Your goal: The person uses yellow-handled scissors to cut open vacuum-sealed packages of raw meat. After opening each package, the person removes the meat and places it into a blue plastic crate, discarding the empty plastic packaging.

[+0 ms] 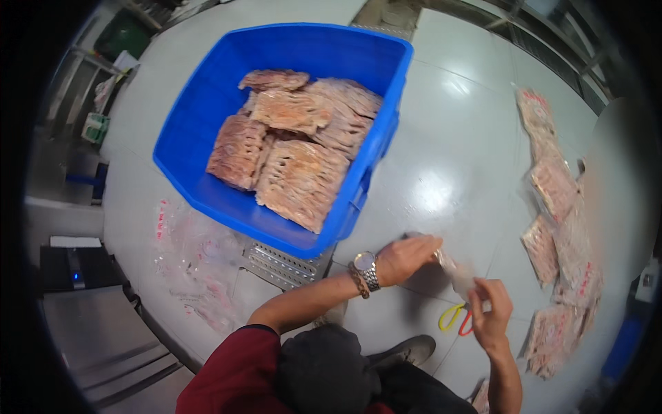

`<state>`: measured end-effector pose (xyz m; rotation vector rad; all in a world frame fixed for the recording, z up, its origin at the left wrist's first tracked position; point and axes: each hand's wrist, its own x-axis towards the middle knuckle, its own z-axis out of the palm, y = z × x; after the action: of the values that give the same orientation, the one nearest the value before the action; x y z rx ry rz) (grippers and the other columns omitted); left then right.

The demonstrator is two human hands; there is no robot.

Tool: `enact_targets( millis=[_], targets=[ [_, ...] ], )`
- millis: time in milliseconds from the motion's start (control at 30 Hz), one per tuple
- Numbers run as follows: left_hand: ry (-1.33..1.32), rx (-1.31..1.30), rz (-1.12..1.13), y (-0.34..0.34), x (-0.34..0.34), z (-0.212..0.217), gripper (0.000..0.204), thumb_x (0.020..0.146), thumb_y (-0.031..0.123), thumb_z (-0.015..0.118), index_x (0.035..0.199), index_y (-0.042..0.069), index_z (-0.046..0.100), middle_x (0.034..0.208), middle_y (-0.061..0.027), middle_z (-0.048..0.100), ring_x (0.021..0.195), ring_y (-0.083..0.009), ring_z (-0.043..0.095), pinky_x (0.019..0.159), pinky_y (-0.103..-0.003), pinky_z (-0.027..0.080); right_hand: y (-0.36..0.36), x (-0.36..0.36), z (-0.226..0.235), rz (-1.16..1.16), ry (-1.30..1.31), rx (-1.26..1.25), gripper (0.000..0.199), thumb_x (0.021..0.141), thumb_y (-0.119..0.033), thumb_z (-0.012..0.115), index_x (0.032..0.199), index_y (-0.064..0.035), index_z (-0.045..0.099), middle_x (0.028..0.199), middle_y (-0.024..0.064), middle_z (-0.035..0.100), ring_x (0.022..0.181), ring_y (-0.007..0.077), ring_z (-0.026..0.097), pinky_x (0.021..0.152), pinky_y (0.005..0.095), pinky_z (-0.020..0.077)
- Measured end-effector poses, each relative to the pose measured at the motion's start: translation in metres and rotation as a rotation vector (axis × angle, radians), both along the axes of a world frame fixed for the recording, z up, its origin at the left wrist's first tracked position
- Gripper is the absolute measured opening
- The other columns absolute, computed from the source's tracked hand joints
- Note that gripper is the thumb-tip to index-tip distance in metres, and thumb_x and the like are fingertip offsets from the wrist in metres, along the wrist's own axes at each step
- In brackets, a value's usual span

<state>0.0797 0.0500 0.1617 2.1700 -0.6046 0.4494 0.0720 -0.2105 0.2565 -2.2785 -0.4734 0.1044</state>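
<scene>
A clear plastic bag, pale and partly blurred, stretches between my two hands. My left hand, with a watch at its wrist, is closed on the bag's far end. At the near end my right hand pinches it, fingers bent. Whether anything is inside the bag, I cannot tell. Close beside my right hand are scissors with one yellow and one red handle loop; their blades do not show. Ahead to the left stands a blue tub with several bare, pinkish frozen meat slabs piled in it.
Crumpled empty plastic bags lie left on the pale tiled floor. Several bagged meat slabs line the right side. A perforated metal plate shows under the tub's near edge. Steel equipment stands at the lower left.
</scene>
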Motion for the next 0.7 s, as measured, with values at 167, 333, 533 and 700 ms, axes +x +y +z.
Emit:
enact_targets(
  millis=[167,333,533,700],
  targets=[
    [0.066,-0.092,0.002,-0.014,0.019,-0.003,0.040,0.084,0.005,0.073,0.122,-0.004,0.063,0.111,-0.0192,0.070,0.096,-0.0338,0.070,0.082,-0.040,0.058,-0.014,-0.029,0.007,0.619,0.321,-0.085,0.030,0.081,0.002,0.068,0.111,-0.0022,0.067,0.097,0.0131,0.068,0.081,0.0315,0.067,0.069,0.0403,0.0545],
    [0.071,-0.134,0.014,-0.010,0.022,0.007,0.038,0.084,-0.004,0.071,0.121,-0.003,0.064,0.103,-0.0197,0.071,0.090,-0.0334,0.071,0.077,-0.038,0.059,-0.024,0.014,0.018,0.036,-0.297,-0.205,0.036,0.076,0.001,0.072,0.112,-0.0011,0.064,0.092,0.0139,0.065,0.081,0.0317,0.065,0.067,0.0390,0.0546],
    [0.137,-0.311,0.093,-0.011,0.015,0.001,0.027,0.086,-0.010,0.063,0.111,-0.001,0.069,0.101,-0.0176,0.072,0.089,-0.0310,0.071,0.077,-0.036,0.058,0.001,0.037,-0.031,0.185,-0.171,-0.427,0.031,0.078,-0.011,0.078,0.105,-0.0058,0.064,0.094,0.0110,0.064,0.088,0.0292,0.064,0.069,0.0435,0.0531],
    [0.261,-0.397,0.277,-0.007,0.002,-0.007,0.020,0.087,-0.008,0.057,0.102,0.000,0.067,0.093,-0.0170,0.068,0.084,-0.0339,0.067,0.073,-0.040,0.056,0.021,0.031,-0.043,0.195,-0.109,-0.452,0.017,0.080,-0.013,0.075,0.090,-0.0074,0.062,0.084,0.0089,0.061,0.078,0.0311,0.062,0.063,0.0448,0.0505]
  ],
)
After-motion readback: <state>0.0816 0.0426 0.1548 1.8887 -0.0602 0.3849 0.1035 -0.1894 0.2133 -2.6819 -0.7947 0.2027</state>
